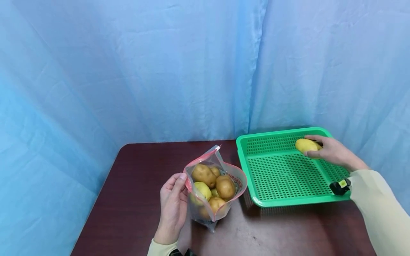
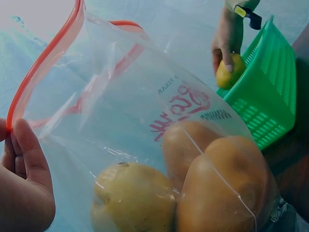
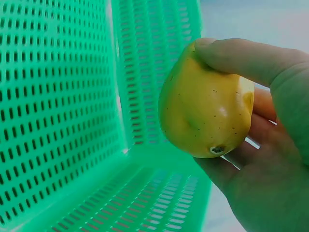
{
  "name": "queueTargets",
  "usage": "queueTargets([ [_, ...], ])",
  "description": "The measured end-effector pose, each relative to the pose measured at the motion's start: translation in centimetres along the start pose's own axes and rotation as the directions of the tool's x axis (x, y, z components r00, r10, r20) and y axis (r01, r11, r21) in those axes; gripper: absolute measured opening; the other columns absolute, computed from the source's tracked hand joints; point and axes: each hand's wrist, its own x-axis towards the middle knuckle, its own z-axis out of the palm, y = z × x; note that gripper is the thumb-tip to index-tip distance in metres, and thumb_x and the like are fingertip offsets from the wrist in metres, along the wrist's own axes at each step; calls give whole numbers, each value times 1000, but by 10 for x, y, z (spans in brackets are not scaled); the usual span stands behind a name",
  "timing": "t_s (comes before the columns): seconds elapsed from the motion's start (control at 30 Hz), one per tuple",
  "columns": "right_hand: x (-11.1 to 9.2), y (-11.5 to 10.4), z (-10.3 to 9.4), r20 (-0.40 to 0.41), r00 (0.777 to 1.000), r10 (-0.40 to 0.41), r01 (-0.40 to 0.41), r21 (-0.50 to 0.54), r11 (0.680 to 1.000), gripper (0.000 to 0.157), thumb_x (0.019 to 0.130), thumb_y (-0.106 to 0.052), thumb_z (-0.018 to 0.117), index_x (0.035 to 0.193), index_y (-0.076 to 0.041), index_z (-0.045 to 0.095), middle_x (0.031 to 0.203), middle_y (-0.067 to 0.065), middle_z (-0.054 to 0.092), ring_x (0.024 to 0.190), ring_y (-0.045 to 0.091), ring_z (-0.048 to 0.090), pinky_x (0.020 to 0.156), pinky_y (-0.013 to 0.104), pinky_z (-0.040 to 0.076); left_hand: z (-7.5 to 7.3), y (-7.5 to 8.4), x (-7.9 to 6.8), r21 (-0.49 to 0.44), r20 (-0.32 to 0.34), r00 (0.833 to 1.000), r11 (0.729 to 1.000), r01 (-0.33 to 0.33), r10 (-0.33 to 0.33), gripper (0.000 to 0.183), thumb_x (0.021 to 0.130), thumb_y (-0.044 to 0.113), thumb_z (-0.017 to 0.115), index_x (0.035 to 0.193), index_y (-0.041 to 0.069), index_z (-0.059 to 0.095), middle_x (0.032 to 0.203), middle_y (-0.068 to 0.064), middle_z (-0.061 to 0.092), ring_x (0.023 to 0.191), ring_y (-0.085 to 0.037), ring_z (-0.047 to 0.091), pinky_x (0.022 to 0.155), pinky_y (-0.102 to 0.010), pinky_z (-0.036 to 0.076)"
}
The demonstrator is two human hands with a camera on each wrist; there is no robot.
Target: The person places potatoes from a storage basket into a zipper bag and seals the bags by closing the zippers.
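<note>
With thumb and fingers, my left hand pinches the red-edged rim of a clear zip bag, whose mouth gapes upward. Inside the bag lie several brown potatoes and yellow mangoes; one mango shows through the plastic in the left wrist view. Off to the right, my right hand grips another yellow mango over the far right part of a green basket. Small dark specks and a stem scar mark this mango's skin in the right wrist view.
The green basket, with slotted walls and floor, stands at the right of the dark brown table, just beside the bag. A blue curtain hangs behind the table and along its left side.
</note>
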Motion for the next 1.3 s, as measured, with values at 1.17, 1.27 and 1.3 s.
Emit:
queueTargets([
  [1.17, -61, -113, 25, -357, 880, -314, 291, -118, 949, 70, 87, -23, 86, 149, -17, 55, 136, 13, 62, 92, 8, 50, 65, 26, 48, 5, -4, 8, 35, 20, 1000, 999, 16, -16, 19, 102, 1, 58, 89, 9, 70, 76, 1, 66, 67, -8, 60, 61, -19, 51],
  [1.27, -65, -121, 29, -383, 872, -303, 288, -99, 953, 70, 86, -25, 86, 149, -21, 56, 137, 13, 62, 96, 6, 50, 67, 24, 47, 5, -4, 9, 45, 28, 999, 999, 16, -17, 18, 103, 3, 60, 90, 9, 71, 77, 0, 66, 68, -9, 60, 62, -19, 52],
  [1.3, -66, -124, 30, -391, 869, -303, 289, -96, 953, 70, 86, -25, 87, 149, -22, 56, 138, 13, 62, 97, 4, 50, 68, 22, 46, 5, -4, 9, 46, 30, 999, 999, 14, -16, 17, 103, 3, 60, 90, 8, 71, 77, 0, 66, 68, -9, 60, 63, -19, 52],
])
